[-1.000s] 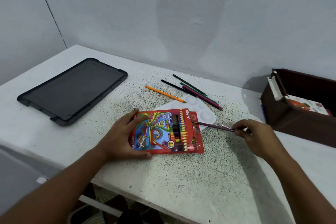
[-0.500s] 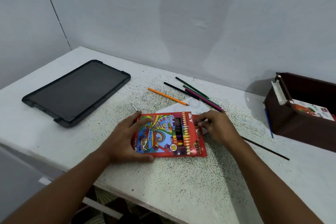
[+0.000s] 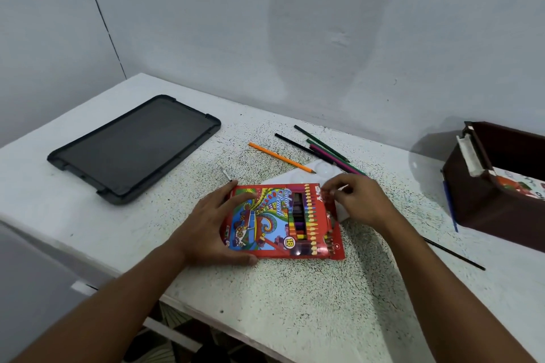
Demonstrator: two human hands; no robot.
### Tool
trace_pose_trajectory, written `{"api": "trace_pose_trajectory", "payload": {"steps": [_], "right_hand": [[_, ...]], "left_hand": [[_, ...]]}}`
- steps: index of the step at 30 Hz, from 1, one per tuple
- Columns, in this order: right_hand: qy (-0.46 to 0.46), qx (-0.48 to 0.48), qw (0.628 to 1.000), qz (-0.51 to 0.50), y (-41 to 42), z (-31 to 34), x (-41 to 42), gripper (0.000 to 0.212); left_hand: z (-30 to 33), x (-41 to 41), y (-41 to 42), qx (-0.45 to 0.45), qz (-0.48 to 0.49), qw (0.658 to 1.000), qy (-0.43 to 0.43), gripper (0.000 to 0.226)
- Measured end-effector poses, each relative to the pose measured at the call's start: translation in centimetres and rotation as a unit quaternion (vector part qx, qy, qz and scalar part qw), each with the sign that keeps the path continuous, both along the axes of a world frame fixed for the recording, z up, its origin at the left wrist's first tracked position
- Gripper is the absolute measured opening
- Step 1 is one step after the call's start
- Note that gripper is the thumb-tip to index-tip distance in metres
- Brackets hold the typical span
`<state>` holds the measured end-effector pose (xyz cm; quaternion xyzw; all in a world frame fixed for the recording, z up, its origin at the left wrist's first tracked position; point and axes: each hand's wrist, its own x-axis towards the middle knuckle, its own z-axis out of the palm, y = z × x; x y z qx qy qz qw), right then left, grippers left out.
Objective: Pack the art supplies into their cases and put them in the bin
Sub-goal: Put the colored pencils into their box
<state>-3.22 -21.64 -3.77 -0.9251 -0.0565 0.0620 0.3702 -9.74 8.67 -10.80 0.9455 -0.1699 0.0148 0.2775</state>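
Observation:
A red colour-pencil case (image 3: 283, 221) lies flat on the speckled table (image 3: 295, 303). My left hand (image 3: 215, 227) holds its left edge, thumb under the near side and fingers across the top. My right hand (image 3: 358, 200) is at the case's open right end, fingertips pinching the flap there. Several loose pencils lie behind: an orange pencil (image 3: 280, 157) and dark, green and magenta pencils (image 3: 324, 149). A white paint palette (image 3: 318, 171) shows behind the case, partly hidden. The brown bin (image 3: 483, 209) stands at the right.
A black lid or tray (image 3: 132, 147) lies at the left. A thin dark brush or pencil (image 3: 454, 253) lies on the table right of my right arm. A blue pencil (image 3: 449, 206) leans on the bin's left wall. A printed box (image 3: 519, 186) sits inside the bin.
My right hand has let go of the dark pencil, now lying at the right, and has moved left to the case's open end. My left hand has stayed on the case.

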Motion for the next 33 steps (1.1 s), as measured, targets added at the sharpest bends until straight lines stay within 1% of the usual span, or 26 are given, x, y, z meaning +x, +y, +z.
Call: {"api": "trace_pose_trajectory", "payload": {"steps": [2,4,8,10,13,16,22,27,30,33], "right_hand": [[-0.047,-0.038,0.998,-0.020,0.6,-0.1,1.3,0.013],[-0.065,-0.069,0.995,-0.020,1.6,-0.4,2.8,0.015],[-0.039,-0.154,0.987,0.012,3.8,-0.9,5.4,0.027],[-0.031,-0.196,0.980,0.017,4.6,-0.8,6.2,0.027],[-0.032,-0.227,0.973,0.017,5.2,-0.8,6.6,0.022],[-0.037,-0.218,0.975,0.005,5.2,-0.9,6.5,0.021],[-0.039,-0.127,0.990,-0.034,3.1,-0.7,5.5,0.018],[-0.051,-0.117,0.990,-0.054,-1.8,0.1,2.4,0.015],[-0.047,-0.113,0.991,-0.059,-4.9,0.6,-0.2,0.021],[-0.034,-0.123,0.990,-0.066,-7.1,0.5,-2.0,0.021]], "left_hand": [[0.0,-0.1,0.0,-0.002,0.001,1.000,0.001,0.106],[0.0,-0.1,0.0,-0.003,0.001,1.000,0.001,0.105],[0.0,-0.2,0.0,-0.011,-0.003,1.000,0.000,0.105],[0.0,-0.1,0.0,-0.014,-0.004,1.000,-0.002,0.105],[0.0,-0.1,0.1,-0.015,-0.007,1.000,-0.010,0.104],[-0.1,0.0,0.2,-0.017,-0.010,1.000,-0.021,0.104],[-0.2,-0.1,0.2,-0.016,-0.009,1.000,-0.015,0.104],[-0.1,0.0,0.2,-0.013,-0.007,1.000,-0.010,0.105],[0.0,-0.1,0.2,-0.012,-0.004,1.000,-0.011,0.105],[-0.1,-0.1,0.1,-0.007,-0.001,1.000,-0.011,0.104]]}}
